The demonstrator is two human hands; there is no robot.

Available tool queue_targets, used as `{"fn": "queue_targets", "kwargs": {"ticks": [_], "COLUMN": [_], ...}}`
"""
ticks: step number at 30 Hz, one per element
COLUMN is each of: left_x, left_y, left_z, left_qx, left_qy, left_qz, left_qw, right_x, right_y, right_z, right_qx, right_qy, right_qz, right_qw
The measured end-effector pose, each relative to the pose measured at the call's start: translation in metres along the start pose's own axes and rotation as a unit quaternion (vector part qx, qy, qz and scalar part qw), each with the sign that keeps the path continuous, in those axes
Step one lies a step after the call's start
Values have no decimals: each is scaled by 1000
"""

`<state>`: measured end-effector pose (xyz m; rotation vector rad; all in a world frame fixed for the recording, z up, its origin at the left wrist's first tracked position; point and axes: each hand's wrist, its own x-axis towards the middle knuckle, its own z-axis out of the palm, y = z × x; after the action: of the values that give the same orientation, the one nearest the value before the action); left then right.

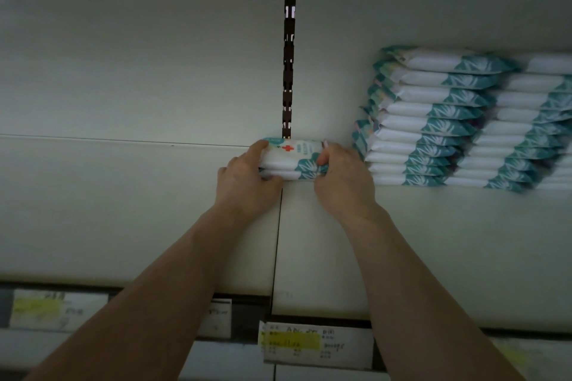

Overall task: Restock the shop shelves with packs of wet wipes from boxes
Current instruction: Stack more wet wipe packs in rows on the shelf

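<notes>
White metal forms the shelf (108, 210), which spans the whole width. On its near edge at the far left sits a label (46, 308) with a yellow patch, its print too blurred to read. Toward the middle, the left hand (244, 182) grips the left end of two packs (292, 161) of wipes, thumb over the top and fingers curled round the end. The packs lie flat, one on the other, at the far side of the shelf by the back wall, over the seam (277, 241) between two shelf boards; whether they rest on the shelf cannot be told. The upper pack bears a red cross and teal print. Just behind them a dark slotted upright (289, 56) rises up the back wall. On the near edge below is a second label (315, 345) with a yellow bar. The right hand (343, 179) grips the packs' right end, fingers curled round it. Just right of that hand a tall stack (433, 120) of like packs stands at the far side, and a second stack (526, 133) sits against its right side, cut off by the frame edge.
</notes>
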<state>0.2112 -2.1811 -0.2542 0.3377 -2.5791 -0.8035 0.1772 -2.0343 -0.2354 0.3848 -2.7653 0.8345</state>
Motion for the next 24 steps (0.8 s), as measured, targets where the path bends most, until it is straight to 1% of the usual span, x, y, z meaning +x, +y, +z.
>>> {"fn": "queue_targets", "kwargs": {"ticks": [5, 12, 16, 18, 20, 24], "left_x": [2, 3, 5, 5, 6, 6], "left_y": [-3, -5, -7, -8, -9, -7], "left_z": [1, 3, 6, 7, 8, 8], "left_qx": [40, 69, 76, 82, 92, 103], "left_qy": [-5, -20, -10, -15, -22, -22], "left_qz": [24, 43, 53, 56, 66, 68], "left_qw": [999, 996, 996, 995, 993, 992], "right_x": [1, -1, -4, -4, -3, -2], "right_y": [1, 1, -4, -4, -2, 0], "right_z": [2, -1, 1, 4, 6, 9], "right_qx": [10, -39, -48, -45, -53, -54], "right_qy": [10, 37, 57, 50, 40, 49], "right_qz": [-17, -10, -62, -87, -93, -90], "right_qw": [1000, 998, 995, 994, 993, 993]}}
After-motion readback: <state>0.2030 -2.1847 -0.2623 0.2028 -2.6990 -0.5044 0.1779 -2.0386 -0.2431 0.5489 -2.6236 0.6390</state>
